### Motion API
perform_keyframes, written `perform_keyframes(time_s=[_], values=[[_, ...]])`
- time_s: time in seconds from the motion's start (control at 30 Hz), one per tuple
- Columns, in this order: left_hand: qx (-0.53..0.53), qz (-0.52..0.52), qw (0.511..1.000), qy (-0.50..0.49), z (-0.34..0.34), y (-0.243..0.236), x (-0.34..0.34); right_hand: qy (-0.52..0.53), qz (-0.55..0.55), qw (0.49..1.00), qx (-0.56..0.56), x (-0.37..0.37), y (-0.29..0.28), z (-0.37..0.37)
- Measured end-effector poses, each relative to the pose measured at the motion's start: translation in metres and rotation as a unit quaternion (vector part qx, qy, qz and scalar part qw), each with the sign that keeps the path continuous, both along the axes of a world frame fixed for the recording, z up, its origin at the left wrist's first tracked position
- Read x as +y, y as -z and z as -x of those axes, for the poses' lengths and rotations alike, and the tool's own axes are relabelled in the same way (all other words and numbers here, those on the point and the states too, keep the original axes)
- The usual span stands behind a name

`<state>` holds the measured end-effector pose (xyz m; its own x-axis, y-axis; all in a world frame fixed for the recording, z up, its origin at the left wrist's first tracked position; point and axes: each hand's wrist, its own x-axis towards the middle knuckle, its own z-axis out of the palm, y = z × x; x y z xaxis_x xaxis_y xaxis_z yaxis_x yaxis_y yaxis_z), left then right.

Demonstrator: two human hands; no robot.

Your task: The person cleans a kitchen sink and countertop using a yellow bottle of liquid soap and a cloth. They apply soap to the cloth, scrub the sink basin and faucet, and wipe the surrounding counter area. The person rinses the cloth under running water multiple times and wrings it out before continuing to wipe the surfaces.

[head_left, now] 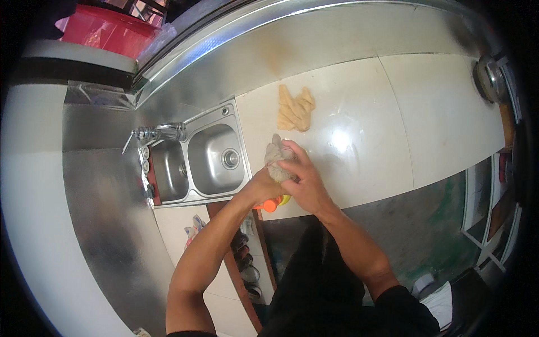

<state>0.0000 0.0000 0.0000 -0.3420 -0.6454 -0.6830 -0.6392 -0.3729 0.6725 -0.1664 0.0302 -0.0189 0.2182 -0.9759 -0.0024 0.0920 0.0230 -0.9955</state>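
Note:
Over the near edge of the white counter, my left hand [261,185] and my right hand [303,180] are together, both closed on a bunched greyish cloth [277,157]. My right fingers curl over it from the right, while my left hand is under it on the left. Just below them show an orange cap [270,205] and a bit of something yellow [284,199], both partly hidden by my hands. A tan cloth [295,106] lies crumpled farther back on the counter [443,118].
A double steel sink [245,168] with a tap [165,132] is to the left. A round metal object [488,80] sits at the far right. A red container [106,31] stands beyond the sill. Pots [250,274] are on shelves below left; a metal-framed rack [485,247] is at right.

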Motion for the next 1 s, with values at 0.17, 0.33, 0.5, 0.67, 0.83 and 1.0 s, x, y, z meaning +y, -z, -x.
perform_keyframes(time_s=[0.17,0.33,0.5,0.67,0.83,1.0], values=[[0.047,-0.066,0.996,-0.038,-0.016,-0.003,0.011,0.031,0.036,0.999,0.027,0.010,-0.012,-0.017],[0.008,-0.013,0.998,-0.055,-0.002,-0.013,0.001,0.083,0.040,0.995,0.040,-0.033,-0.001,-0.025],[-0.025,0.001,0.999,-0.044,0.003,-0.009,-0.002,0.027,-0.165,0.980,-0.106,-0.048,0.010,0.003],[0.070,0.003,0.996,-0.051,-0.005,0.008,-0.009,0.082,-0.033,0.995,0.053,-0.017,0.060,0.010],[0.048,0.032,0.995,-0.083,0.013,-0.027,0.006,0.228,0.130,0.956,0.127,0.017,0.060,-0.010],[0.079,-0.068,0.991,-0.085,0.003,-0.008,-0.006,0.171,-0.012,0.985,-0.002,-0.024,0.052,-0.019]])
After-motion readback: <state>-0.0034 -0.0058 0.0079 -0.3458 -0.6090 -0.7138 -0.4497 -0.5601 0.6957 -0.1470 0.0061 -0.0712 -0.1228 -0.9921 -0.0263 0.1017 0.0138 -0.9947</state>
